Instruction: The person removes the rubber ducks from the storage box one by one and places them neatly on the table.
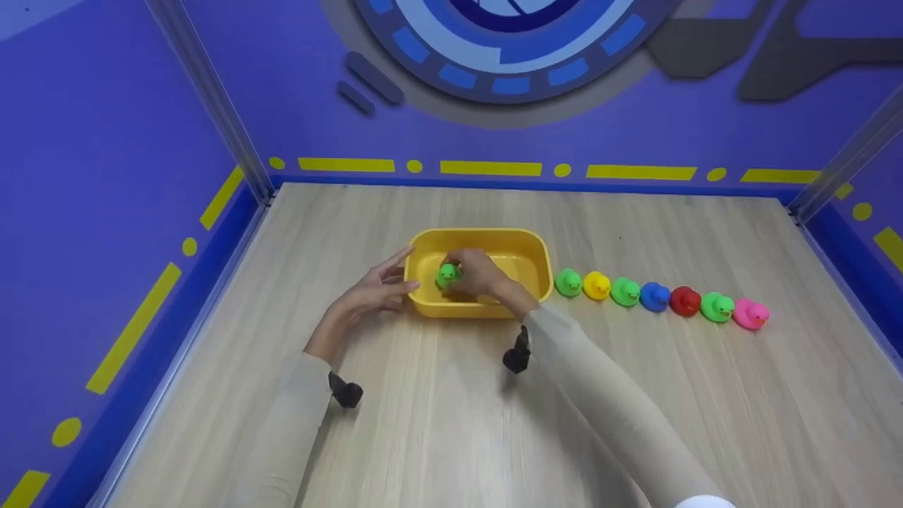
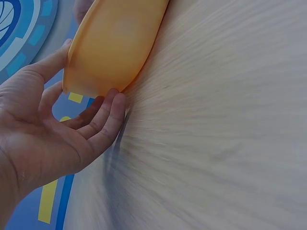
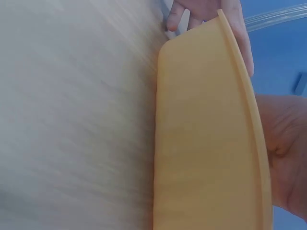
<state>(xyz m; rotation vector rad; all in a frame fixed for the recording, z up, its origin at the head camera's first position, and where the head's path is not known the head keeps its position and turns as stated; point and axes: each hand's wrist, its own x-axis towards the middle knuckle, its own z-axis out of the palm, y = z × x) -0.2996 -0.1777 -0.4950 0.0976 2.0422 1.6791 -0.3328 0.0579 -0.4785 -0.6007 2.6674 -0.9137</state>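
Observation:
A yellow plastic basin [image 1: 532, 243] stands on the table. Inside it, near the left end, my right hand [image 1: 476, 274] pinches a green rubber duck [image 1: 447, 275]. The right wrist view has the basin's outer wall [image 3: 206, 134] in front of that hand, hiding its fingers and the duck. My left hand [image 1: 374, 291] is at the basin's left end, its fingers spread and relaxed. In the left wrist view, fingertips [image 2: 115, 96] touch the low outer wall, and another finger reaches the rim.
Right of the basin, a row of several rubber ducks runs to the right: a green duck [image 1: 568, 282] nearest, a yellow duck [image 1: 597, 286], a blue duck [image 1: 655, 297], a red duck [image 1: 685, 301], more green ones, and a pink duck [image 1: 750, 314] last. Blue-purple walls [image 1: 451, 141] enclose the table.

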